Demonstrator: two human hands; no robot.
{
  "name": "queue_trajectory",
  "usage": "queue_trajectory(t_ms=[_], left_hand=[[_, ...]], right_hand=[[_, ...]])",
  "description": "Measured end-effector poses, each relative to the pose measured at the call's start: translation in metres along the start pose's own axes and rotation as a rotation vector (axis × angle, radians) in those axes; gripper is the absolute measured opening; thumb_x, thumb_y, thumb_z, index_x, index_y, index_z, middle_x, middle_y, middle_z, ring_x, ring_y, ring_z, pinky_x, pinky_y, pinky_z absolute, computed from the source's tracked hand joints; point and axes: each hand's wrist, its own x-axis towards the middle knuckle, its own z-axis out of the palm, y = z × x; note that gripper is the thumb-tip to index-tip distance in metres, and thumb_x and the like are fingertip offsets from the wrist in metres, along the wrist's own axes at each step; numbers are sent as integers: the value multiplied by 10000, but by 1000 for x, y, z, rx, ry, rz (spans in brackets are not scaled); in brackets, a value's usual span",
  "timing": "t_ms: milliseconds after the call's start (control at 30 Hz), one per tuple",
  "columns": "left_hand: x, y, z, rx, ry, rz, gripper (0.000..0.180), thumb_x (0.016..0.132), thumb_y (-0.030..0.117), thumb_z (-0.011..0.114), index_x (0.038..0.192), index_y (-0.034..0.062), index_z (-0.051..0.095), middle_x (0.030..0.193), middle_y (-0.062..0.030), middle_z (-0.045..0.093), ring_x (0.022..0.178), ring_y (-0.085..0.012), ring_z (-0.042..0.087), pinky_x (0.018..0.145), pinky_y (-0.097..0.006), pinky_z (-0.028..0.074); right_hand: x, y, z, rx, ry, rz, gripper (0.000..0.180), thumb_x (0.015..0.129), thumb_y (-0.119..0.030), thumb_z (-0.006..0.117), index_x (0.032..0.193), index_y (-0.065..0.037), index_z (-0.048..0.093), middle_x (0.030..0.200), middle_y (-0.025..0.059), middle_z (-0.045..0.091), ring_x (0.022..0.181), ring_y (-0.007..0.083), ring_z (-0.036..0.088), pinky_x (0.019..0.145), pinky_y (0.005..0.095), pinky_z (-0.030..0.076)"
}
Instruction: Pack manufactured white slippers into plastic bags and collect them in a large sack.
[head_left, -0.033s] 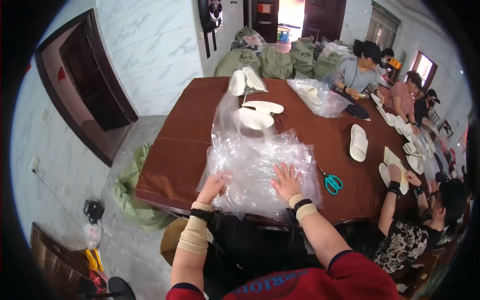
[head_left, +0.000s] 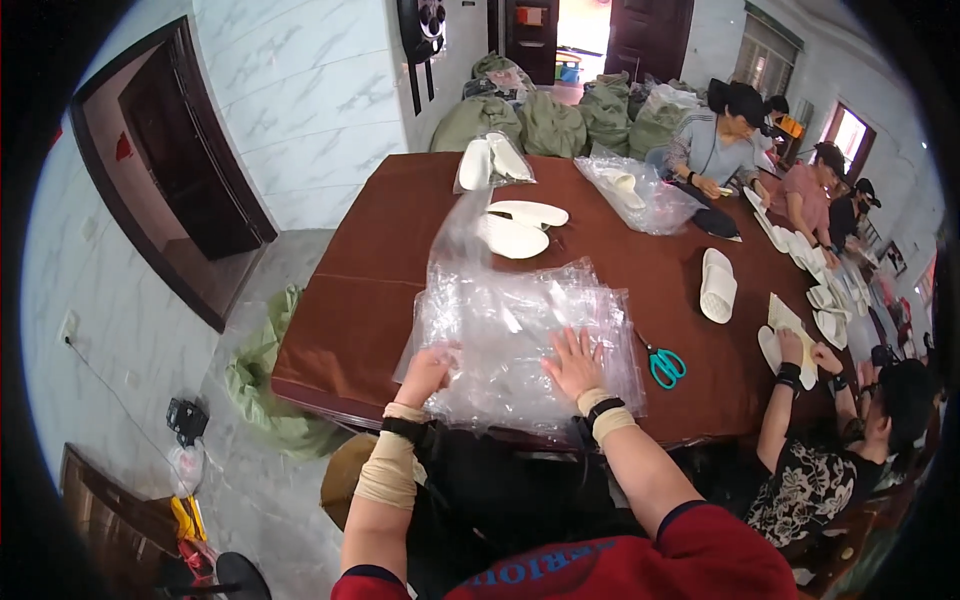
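Scissors (head_left: 667, 369) beside clear bags (head_left: 520, 345), white slippers (head_left: 515, 238) beyond, green sacks (head_left: 553, 125) behind table (head_left: 340, 310)

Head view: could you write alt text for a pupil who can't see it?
A person's left hand and spread right hand rest on clear plastic bags on a brown-covered table. Teal-handled scissors lie to the right, with a white slipper farther back.

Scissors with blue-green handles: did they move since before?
No. The scissors lie in the same spot on the brown table, right of the clear plastic bags, with no shift I can see.
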Motion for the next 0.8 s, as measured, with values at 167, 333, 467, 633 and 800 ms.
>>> queue_trajectory(t_ms=[167, 333, 467, 633, 800], left_hand=[[8, -35, -24, 926, 425, 480, 150, 858, 97, 547, 958, 57, 652, 650, -200, 617, 609, -358, 637, 550, -471, 499], [10, -16, -15, 1157, 314, 473, 245, 846, 87, 540, 1055, 112, 666, 762, -176, 630, 676, -402, 629, 602, -498, 514], [16, -15, -8, 1225, 240, 563, 296, 847, 57, 500, 1070, 151, 670, 821, -132, 614, 645, -353, 645, 576, -452, 530], [9, -28, -19, 1234, 288, 457, 269, 844, 86, 545, 1079, 143, 663, 801, -135, 622, 668, -341, 649, 579, -446, 533], [11, -15, -14, 1252, 291, 484, 400, 833, 49, 508, 1185, 188, 639, 830, -135, 634, 629, -338, 645, 550, -438, 523]], right_hand=[[6, -8, 7, 57, 7, -34, 621, 939, -513, 466, 1470, -213, 351, 1567, 101, 230, 1449, 371, 148, 1133, 623, 92], [16, 29, 34, 206, 85, -100, 592, 921, -449, 530, 1448, -215, 394, 1523, 119, 333, 1428, 379, 212, 1146, 589, 100], [15, 55, 41, 252, 178, -181, 571, 887, -394, 603, 1403, -192, 464, 1473, 131, 420, 1356, 373, 352, 1122, 487, 251], [16, 60, -39, 1467, -113, 452, 350, 923, -242, 559, 1237, -94, 601, 1284, 114, 574, 1100, 226, 561, 909, 350, 466], [-19, -1, -143, 733, 624, -198, 282, 884, -34, 552, 1154, -38, 636, 1213, 116, 605, 1171, 263, 548, 999, 331, 421]])
